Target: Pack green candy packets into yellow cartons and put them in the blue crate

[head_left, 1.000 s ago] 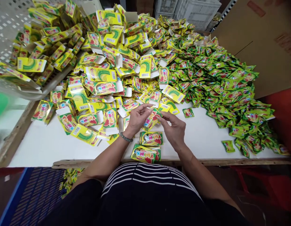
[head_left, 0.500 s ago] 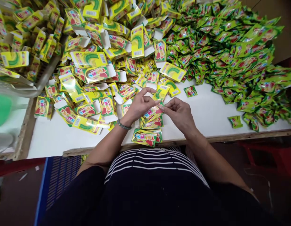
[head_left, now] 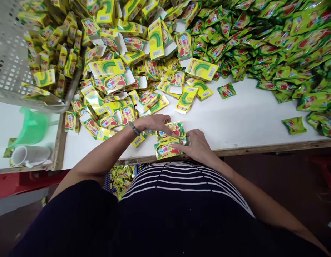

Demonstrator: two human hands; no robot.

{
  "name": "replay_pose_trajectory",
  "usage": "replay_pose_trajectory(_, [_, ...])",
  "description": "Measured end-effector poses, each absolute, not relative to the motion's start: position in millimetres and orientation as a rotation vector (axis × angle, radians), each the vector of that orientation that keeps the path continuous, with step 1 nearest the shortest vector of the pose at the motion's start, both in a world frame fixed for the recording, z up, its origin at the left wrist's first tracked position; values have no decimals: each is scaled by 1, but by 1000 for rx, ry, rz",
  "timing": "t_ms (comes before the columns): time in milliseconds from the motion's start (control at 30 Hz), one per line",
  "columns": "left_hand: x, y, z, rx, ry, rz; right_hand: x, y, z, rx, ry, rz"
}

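Near the front edge of the white table (head_left: 243, 121), two closed yellow-green boxes lie one behind the other. My left hand (head_left: 154, 123) reaches in from the left, its fingers closed over the farther box (head_left: 174, 129). My right hand (head_left: 195, 145) holds the right end of the nearer box (head_left: 165, 150), with fingers pressed against it. The two hands are close together, almost touching.
A heap of open yellow cartons (head_left: 114, 78) covers the table's back left, and a mound of green sachets (head_left: 275, 46) the back right. A white perforated crate (head_left: 10, 60) stands at left, with a green jug (head_left: 31, 126) and a white cup (head_left: 23, 155) below it. More packs lie under the table (head_left: 121, 178).
Both hands came down toward the table's front edge, and the box they held up now lies with the closed boxes there. The view tilted down and shifted.
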State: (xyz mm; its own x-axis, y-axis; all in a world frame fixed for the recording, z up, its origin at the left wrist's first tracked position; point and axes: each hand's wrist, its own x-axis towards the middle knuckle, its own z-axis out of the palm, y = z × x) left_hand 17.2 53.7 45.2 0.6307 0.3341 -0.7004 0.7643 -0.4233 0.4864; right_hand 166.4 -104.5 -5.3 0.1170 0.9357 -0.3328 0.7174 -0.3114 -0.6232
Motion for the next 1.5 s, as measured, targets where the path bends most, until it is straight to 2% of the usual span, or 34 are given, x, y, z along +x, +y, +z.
replay_pose_trajectory(333, [-22,36,15,1872,810,-51,152,-104,-10,-1857,-1571,1121])
replay_pose_trajectory(567, [-30,36,21,1907,774,-2,147,-109,-11,-1622,-1352,1267])
replay_pose_trajectory(700, [-32,19,21,1810,759,315,167,-95,8,-1545,-1448,1006])
replay_pose_trajectory(833, [-28,-1,6,1709,762,606,186,-75,18,-1516,-1903,763])
replay_pose_trajectory(967, [-35,-13,-8,1680,837,589,183,-70,7,-1487,-2151,688])
replay_pose_trajectory(1133, [-45,-17,-7,1733,849,599,173,-74,1,-1505,-2322,418])
replay_pose_trajectory(1500, [-39,-19,-9,1756,885,648,161,-61,25,-1487,-2476,323])
